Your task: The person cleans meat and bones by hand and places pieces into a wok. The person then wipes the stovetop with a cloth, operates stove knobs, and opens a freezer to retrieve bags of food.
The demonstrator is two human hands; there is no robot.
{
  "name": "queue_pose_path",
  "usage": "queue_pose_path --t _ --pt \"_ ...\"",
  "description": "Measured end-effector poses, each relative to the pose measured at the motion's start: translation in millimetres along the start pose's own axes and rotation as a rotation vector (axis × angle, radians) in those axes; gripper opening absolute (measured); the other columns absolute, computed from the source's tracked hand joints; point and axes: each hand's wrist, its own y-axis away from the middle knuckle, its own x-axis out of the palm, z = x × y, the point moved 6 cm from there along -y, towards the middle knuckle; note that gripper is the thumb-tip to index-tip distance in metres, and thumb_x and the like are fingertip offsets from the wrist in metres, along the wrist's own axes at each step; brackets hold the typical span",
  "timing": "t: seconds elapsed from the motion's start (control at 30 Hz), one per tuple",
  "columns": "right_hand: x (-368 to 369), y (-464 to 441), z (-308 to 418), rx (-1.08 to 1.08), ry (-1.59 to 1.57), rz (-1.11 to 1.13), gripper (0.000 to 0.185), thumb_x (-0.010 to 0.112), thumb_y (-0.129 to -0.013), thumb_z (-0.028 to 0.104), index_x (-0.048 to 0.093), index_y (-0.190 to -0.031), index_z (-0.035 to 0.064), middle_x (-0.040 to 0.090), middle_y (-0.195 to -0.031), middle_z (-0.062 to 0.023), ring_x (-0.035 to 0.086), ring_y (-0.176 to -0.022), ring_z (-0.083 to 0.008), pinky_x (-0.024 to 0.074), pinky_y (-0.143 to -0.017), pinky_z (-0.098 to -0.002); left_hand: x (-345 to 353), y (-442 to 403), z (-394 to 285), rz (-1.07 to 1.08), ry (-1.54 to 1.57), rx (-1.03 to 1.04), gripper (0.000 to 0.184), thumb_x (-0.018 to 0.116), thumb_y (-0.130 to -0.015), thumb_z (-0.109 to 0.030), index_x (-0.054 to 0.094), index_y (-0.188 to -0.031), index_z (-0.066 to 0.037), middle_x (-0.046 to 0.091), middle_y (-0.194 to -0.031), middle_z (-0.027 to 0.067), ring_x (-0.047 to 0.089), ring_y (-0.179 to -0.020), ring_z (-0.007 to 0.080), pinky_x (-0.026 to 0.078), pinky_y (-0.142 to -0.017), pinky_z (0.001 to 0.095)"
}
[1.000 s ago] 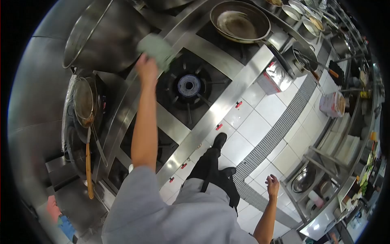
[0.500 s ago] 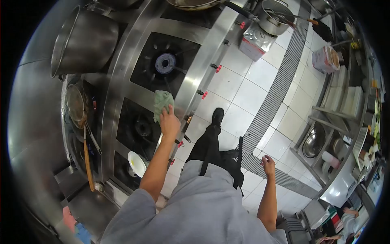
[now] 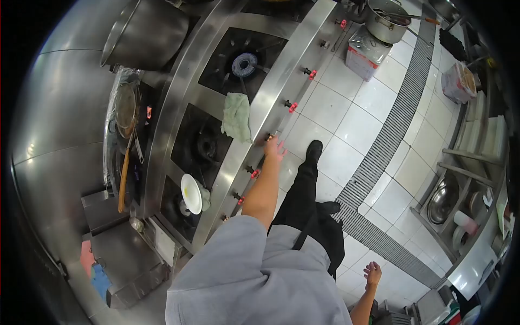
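Note:
My left hand (image 3: 274,148) is at the front face of the steel stove (image 3: 281,59), its fingers closed around a small brass-coloured valve knob (image 3: 269,137) that they partly hide. Just beyond the hand, a pale green cloth (image 3: 236,116) lies crumpled on the stove top, between two burners and over the front ledge. My right hand (image 3: 372,273) hangs over the tiled floor at my side, holding nothing, with its fingers loosely apart. A white bowl (image 3: 191,194) with a yellow residue sits tilted by the nearest burner.
Red-handled knobs (image 3: 291,106) stick out along the stove front. A large pot (image 3: 146,35) stands at the back left, near a strainer with a wooden handle (image 3: 124,176). A metal pot (image 3: 385,24) rests on a tin (image 3: 368,51). A drain grate (image 3: 379,143) crosses the floor.
My left hand has let go of the green cloth and moved right and down to the stove-front knob. The cloth stays on the stove. My right hand has lowered in view.

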Motion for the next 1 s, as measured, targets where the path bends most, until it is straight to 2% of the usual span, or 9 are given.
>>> queue_pose_path --t 0.13,0.2,0.33,0.37,0.4,0.47,0.7,0.83,1.0 --pt "-7.3 4.2 -50.5 -0.004 -0.085 -0.021 0.043 0.058 -0.091 0.031 0.053 -0.125 0.0057 0.066 -0.096 -0.0107 0.065 -0.074 -0.0187 0.0471 -0.059 -0.0311 -3.1 25.5 16.6 0.099 -0.105 -0.157 0.064 0.068 -0.083 -0.036 0.041 -0.138 -0.021 0.037 -0.146 0.0097 0.048 -0.124 0.0283 0.034 -0.097 0.0608" --pt "-7.1 0.7 -77.4 -0.034 -0.178 -0.033 0.04 0.059 -0.09 0.028 0.055 -0.123 0.006 0.066 -0.093 -0.0101 0.064 -0.073 -0.0179 0.0465 -0.057 -0.0297 -12.5 33.7 38.5 0.309 -0.56 -0.089 0.082 0.072 -0.079 -0.039 0.029 -0.145 -0.014 0.04 -0.143 0.0119 0.048 -0.123 0.032 0.031 -0.098 0.0631" --pt "-10.5 11.7 -116.7 -0.117 -0.335 -0.182 0.04 0.065 -0.086 0.022 0.059 -0.118 -0.0013 0.068 -0.092 -0.0152 0.066 -0.072 -0.0188 0.0548 -0.063 -0.0317 -22.6 74.0 89.3 0.399 -0.815 0.133 0.076 0.067 -0.085 -0.008 0.023 -0.147 -0.007 0.054 -0.127 0.0182 0.056 -0.11 0.0261 0.049 -0.087 0.0345" --pt "-11.4 15.3 -125.5 -0.088 -0.285 -0.194 0.042 0.066 -0.086 0.023 0.058 -0.119 -0.0018 0.068 -0.093 -0.0182 0.068 -0.075 -0.0203 0.0547 -0.063 -0.0322 -27.9 79.5 102.3 0.477 -0.954 0.219 0.074 0.068 -0.084 -0.011 0.027 -0.145 -0.006 0.057 -0.115 0.0145 0.059 -0.097 0.0216 0.051 -0.08 0.0355" --pt "-12.2 17.8 -136.3 -0.14 -0.33 -0.227 0.045 0.066 -0.085 0.027 0.059 -0.118 -0.0013 0.069 -0.094 -0.0194 0.069 -0.073 -0.0209 0.0547 -0.066 -0.0324 -16.3 135.1 101.0 0.487 -1.327 0.299 0.072 0.065 -0.087 -0.016 0.023 -0.143 -0.001 0.064 -0.107 0.0158 0.058 -0.104 0.0195 0.048 -0.089 0.0324" --pt "-29.1 46.0 -129.7 -0.077 -0.211 -0.264 0.047 0.066 -0.084 0.033 0.06 -0.118 0.0013 0.069 -0.098 -0.0188 0.069 -0.082 -0.0248 0.054 -0.076 -0.0352 -19.3 129.3 126.4 0.602 -1.587 0.364 0.067 0.065 -0.084 -0.015 0.032 -0.139 0.001 0.064 -0.102 0.0155 0.062 -0.079 0.016 0.05 -0.07 0.0288" --pt "-32.6 7.5 -224.5 -0.033 -0.411 -0.484 0.048 0.066 -0.084 0.033 0.06 -0.118 0.0005 0.069 -0.094 -0.0166 0.069 -0.075 -0.0213 0.0538 -0.069 -0.0316 102.9 240.1 185.7 0.951 -1.635 0.459 0.064 0.066 -0.083 -0.012 0.036 -0.138 0.002 0.064 -0.107 0.0166 0.064 -0.081 0.0203 0.052 -0.064 0.0303" --pt "-10.8 39.1 -274.6 0.152 -0.683 -0.46 0.047 0.066 -0.081 0.035 0.062 -0.116 0.0025 0.07 -0.095 -0.0169 0.069 -0.079 -0.0251 0.0537 -0.077 -0.0342 216.7 313.4 256.0 1.334 -1.78 0.594 0.051 0.064 -0.085 -0.013 0.047 -0.13 0.004 0.064 -0.106 0.017 0.064 -0.086 0.0195 0.052 -0.078 0.0306" --pt "33.0 97.8 -352.1 0.5 -1.205 -0.568 0.032 0.066 -0.083 0.018 0.061 -0.111 0.0028 0.067 -0.084 -0.0096 0.066 -0.069 -0.0189 0.0499 -0.057 -0.0341 303.2 495.2 423.1 2.016 -1.802 0.516 0.049 0.065 -0.086 -0.018 0.049 -0.13 -0.001 0.065 -0.109 0.0155 0.065 -0.093 0.0224 0.051 -0.082 0.0324"
